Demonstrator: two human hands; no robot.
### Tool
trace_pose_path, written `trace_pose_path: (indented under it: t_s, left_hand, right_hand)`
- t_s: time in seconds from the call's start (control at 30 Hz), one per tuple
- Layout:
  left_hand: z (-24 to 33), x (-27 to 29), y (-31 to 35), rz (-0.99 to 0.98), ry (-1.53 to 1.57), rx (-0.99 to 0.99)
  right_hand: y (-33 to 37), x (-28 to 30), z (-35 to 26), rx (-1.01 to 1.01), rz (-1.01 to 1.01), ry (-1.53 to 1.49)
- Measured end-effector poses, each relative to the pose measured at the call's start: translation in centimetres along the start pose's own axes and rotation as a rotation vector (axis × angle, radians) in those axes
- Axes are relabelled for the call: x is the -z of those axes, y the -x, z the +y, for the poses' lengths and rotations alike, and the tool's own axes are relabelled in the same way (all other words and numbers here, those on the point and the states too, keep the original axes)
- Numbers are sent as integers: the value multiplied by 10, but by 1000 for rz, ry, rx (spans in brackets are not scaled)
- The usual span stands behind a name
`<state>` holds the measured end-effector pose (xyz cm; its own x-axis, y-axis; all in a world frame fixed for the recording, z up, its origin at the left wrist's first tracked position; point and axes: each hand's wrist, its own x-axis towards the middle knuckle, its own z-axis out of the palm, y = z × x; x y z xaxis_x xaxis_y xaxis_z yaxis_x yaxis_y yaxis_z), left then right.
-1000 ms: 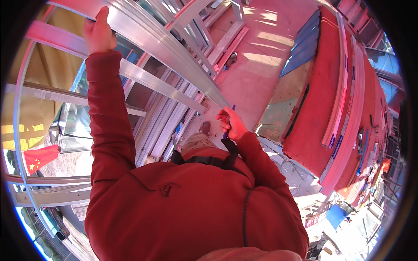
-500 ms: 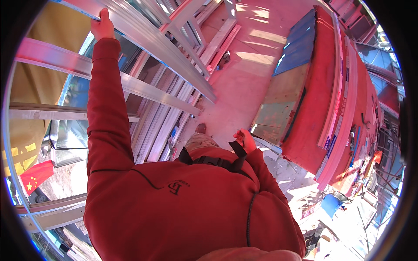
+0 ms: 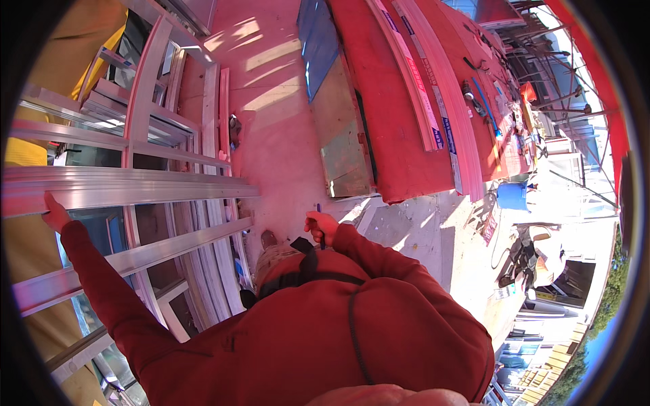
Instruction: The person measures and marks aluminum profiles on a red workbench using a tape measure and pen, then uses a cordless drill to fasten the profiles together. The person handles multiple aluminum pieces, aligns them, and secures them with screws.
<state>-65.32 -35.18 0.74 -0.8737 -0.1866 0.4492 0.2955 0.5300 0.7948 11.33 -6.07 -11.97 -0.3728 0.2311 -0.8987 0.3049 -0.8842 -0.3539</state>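
Note:
My left hand [image 3: 55, 212], arm stretched out to the left, grips the near edge of a long, wide aluminium profile [image 3: 135, 188]. Part of its fingers is hidden by the metal. This profile leans among other frame members, its far end over the pink walkway. A narrower metal bar [image 3: 145, 256] runs just nearer to me. In front of my waist, my right hand [image 3: 321, 227] is closed round a thin dark stick that looks like a pen [image 3: 319, 208]. A black strap with a buckle [image 3: 308, 267] lies across my body beside it.
On the right stands a red-covered workbench [image 3: 399, 162] with long pink-lit profiles [image 3: 443, 101] and scattered tools on top. A blue container [image 3: 512, 195] is on the floor beyond its near end. Stacked window frames [image 3: 145, 88] fill the left side. My shoe [image 3: 269, 238] shows on the walkway.
My view has turned to the right, so the bench and walkway sit farther left. My left arm is lower in the picture, its hand still on the profile. The pen-like stick now shows in my right hand.

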Motion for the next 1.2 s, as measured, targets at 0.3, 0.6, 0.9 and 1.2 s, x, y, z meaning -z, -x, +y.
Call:
trace_pose_path:
  t_s: [0.3,0.6,0.9,1.2]
  left_hand:
    - [-1,-10,18,333,417,183]
    - [-15,7,38,544,179,264]
    - [50,-64,309,486,-582,482]
    - [249,-361,551,-1318,-91,-136]
  right_hand:
    - [2,23,-13,83,34,-76]
    - [-12,59,-126,284,29,-137]
    - [-47,110,-306,542,149,154]
    - [-23,202,-494,1121,879,575]
